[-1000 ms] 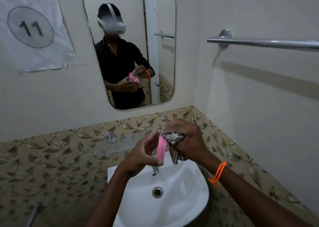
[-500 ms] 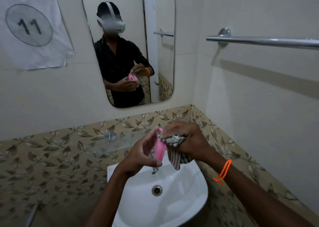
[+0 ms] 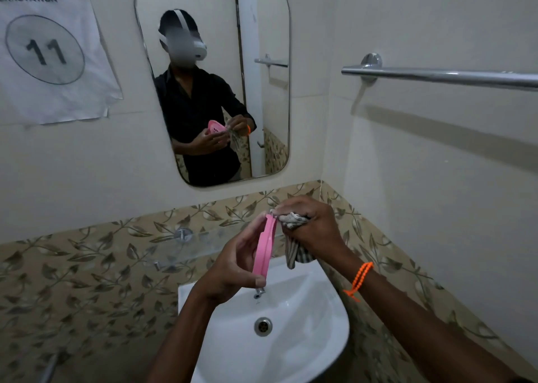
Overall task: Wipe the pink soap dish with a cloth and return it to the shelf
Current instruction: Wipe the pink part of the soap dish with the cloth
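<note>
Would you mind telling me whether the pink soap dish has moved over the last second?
Cannot tell: the pink soap dish is still upright above the basin, just under the glass shelf; the camera shifted too.

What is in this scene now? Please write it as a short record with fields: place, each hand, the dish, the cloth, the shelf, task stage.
place: bathroom corner, above a white sink
left hand: holds the pink soap dish on edge, nearly upright
right hand: grips the striped cloth, pressed to the dish's upper end
cloth: bunched, tail hanging down
glass shelf: on the wall behind the hands; dish not on it
task stage: wiping; return to shelf not yet done
</note>
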